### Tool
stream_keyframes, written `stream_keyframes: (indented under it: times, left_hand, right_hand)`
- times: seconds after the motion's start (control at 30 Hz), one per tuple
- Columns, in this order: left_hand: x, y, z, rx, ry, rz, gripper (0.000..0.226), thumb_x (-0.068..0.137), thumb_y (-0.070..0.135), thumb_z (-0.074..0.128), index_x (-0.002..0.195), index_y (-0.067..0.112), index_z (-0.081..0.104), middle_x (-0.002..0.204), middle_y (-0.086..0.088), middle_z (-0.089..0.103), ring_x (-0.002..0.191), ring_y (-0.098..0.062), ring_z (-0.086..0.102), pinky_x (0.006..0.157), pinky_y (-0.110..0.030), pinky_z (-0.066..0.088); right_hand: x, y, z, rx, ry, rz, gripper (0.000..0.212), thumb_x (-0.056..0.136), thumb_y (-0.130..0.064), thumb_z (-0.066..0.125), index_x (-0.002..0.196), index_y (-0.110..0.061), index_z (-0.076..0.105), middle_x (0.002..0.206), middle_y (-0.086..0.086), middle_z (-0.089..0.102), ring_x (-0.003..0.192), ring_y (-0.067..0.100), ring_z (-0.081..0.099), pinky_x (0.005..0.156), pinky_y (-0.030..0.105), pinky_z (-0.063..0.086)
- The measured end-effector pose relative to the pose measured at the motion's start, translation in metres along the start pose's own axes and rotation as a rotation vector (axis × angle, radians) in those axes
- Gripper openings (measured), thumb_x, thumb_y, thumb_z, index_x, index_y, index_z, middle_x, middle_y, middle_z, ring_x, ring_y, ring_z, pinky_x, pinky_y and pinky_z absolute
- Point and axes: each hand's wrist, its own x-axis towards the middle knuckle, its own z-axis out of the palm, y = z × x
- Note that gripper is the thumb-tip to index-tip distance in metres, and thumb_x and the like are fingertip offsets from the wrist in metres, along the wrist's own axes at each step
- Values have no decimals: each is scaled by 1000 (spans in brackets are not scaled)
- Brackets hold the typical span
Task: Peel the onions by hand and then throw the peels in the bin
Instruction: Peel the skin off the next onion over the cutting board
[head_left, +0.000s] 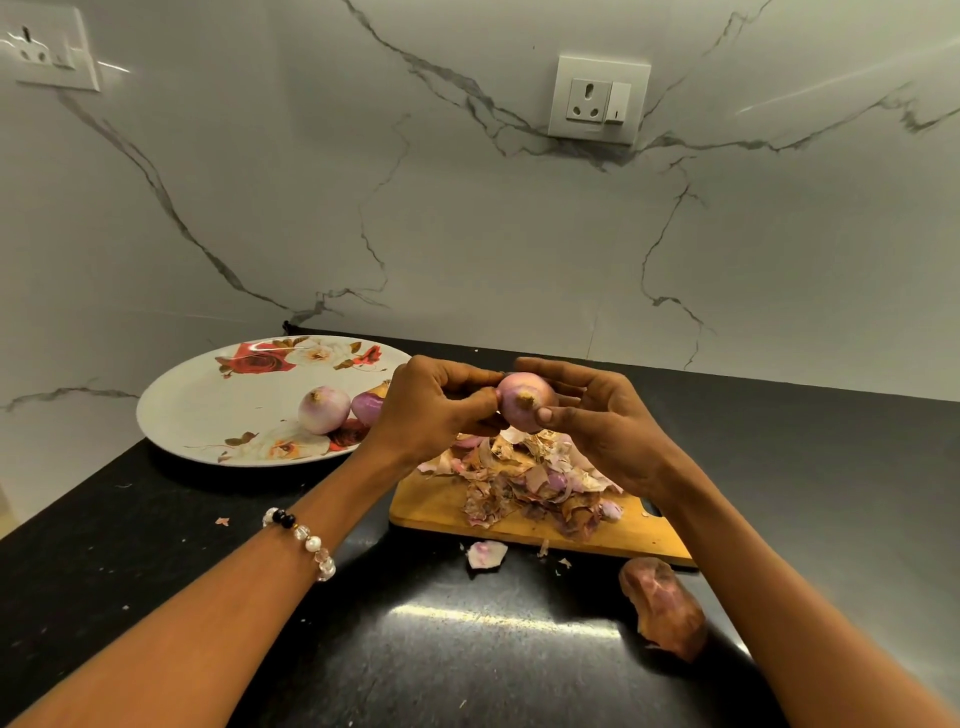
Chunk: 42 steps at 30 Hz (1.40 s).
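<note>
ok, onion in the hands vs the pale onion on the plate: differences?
The held onion is up off the counter, gripped by the left hand and right hand; the plate onion rests untouched on the floral plate. The held one looks pinker, the plate one paler. Both show a brown root end.

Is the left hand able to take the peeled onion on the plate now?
Probably not at once: the left hand and right hand both hold an onion. The peeled onion lies uncovered on the plate close by.
</note>
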Motion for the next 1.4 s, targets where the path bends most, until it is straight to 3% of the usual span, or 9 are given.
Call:
stream_keyframes:
  times: [0.1,0.27,0.4,0.53,0.63,0.77,1.03,1.17,1.4]
  left_hand:
    - [-1,-1,1,42,10,12,27,83,3,68,110,5,68,92,-7,71,78,-18,73,66,-32,60]
    - [-1,-4,1,125,90,44,24,85,-1,65,107,7,70,88,1,70,74,-6,71,63,-18,56]
    - [1,-3,1,28,55,5,20,87,6,64,107,10,69,93,-6,72,75,-16,73,64,-27,59]
    - [1,-1,1,49,1,36,36,78,20,71,113,9,68,100,-6,72,85,-17,72,69,-34,60]
    - [1,-2,-1,75,-24,28,32,81,8,70,114,8,67,101,-7,72,85,-16,72,70,-33,60]
    - [-2,-3,0,96,-16,42,32,84,-2,66,114,8,67,100,-4,71,85,-13,72,70,-26,59]
    - [-2,3,4,-136,-60,-108,27,87,3,63,113,11,66,100,-10,72,84,-22,72,70,-31,60]
    - [-3,2,5,-116,-78,-136,34,83,1,68,116,8,66,101,-8,72,87,-22,72,73,-37,60]
    - [-5,1,5,0,-33,-90,35,83,-2,67,116,8,66,95,2,70,84,-13,71,67,-24,58]
  right_hand:
    - [0,0,0,-21,11,15,44,85,8,62,125,-11,62,126,14,62,118,31,60,97,42,52]
    - [0,-1,2,21,9,19,46,78,-2,65,124,-11,62,126,17,62,118,31,60,94,38,53]
    - [1,0,0,-1,22,10,47,77,-4,64,124,-11,62,126,16,62,118,32,60,97,41,52]
    - [0,0,-4,-22,9,5,43,83,3,61,123,-12,62,125,14,63,117,31,61,97,40,52]
    - [-1,0,-4,-100,-15,16,44,85,2,65,126,-12,60,126,11,63,116,29,61,95,38,53]
    - [-2,-2,-1,-138,-26,10,63,70,-7,76,131,-9,57,127,11,62,114,28,63,93,38,55]
    - [-1,-1,-1,-201,41,-20,63,68,-7,79,128,-9,59,123,10,64,112,24,64,90,36,56]
    - [0,2,-1,-264,33,-29,62,72,-1,79,130,-11,59,125,9,63,114,23,63,93,40,55]
    - [2,6,1,-293,49,-11,62,73,0,80,130,-12,59,125,8,63,115,24,62,95,45,54]
